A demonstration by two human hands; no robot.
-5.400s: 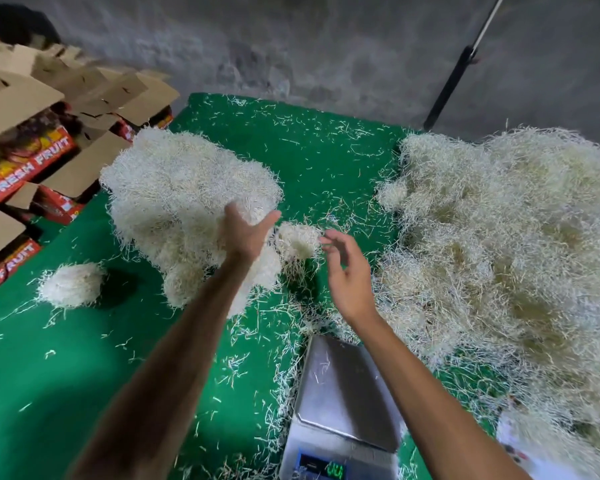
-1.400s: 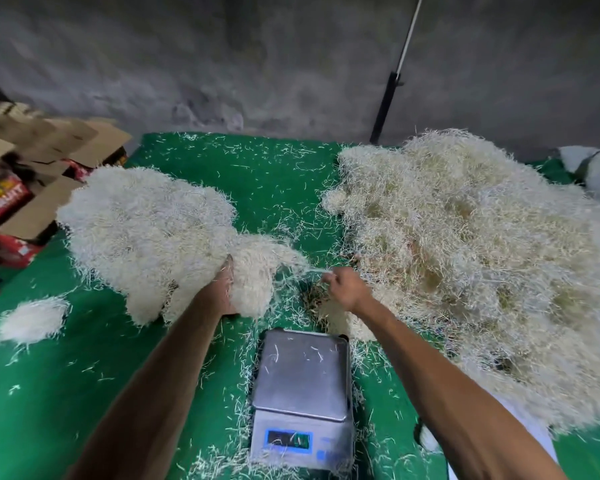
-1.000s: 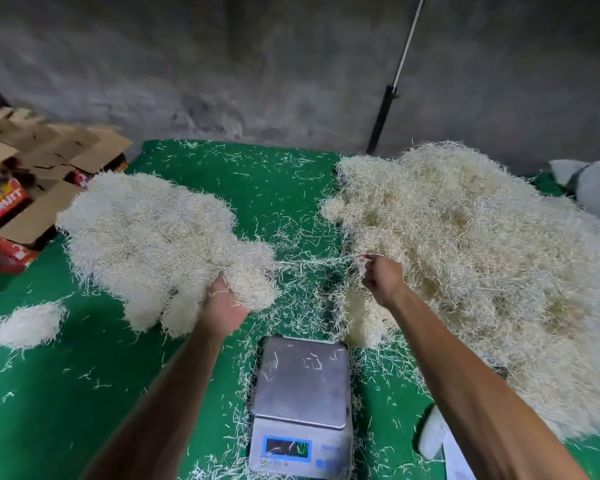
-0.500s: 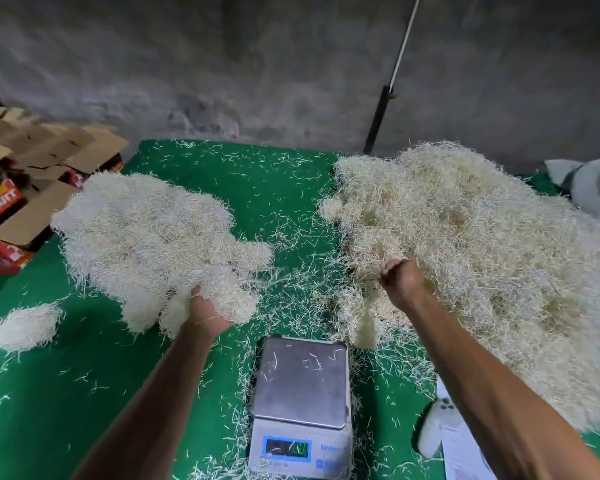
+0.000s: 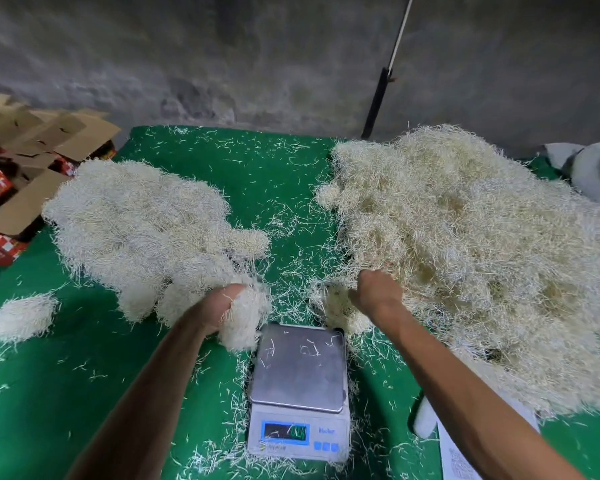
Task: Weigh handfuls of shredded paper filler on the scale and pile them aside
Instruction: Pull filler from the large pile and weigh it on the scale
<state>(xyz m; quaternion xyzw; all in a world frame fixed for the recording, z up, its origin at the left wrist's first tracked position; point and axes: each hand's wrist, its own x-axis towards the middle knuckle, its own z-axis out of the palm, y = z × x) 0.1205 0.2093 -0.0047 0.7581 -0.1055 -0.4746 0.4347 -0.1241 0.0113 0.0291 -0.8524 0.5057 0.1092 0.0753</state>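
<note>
since half a second ago my left hand [image 5: 222, 306] has pulled a clump of filler [image 5: 243, 320] toward the scale [image 5: 300, 386]; it grips the clump. my right hand [image 5: 378, 289] clutches strands at the big pile's [image 5: 465, 254] edge.

A silver-topped scale [image 5: 300, 386] sits near the table's front edge, a few shreds on its plate. The big loose heap [image 5: 471, 258] lies to its right, a paler pile [image 5: 142, 230] to its left.

wall [image 5: 257, 46]: grey, rough | table [image 5: 257, 168]: green cloth | cardboard boxes [image 5: 32, 150]: left
</note>
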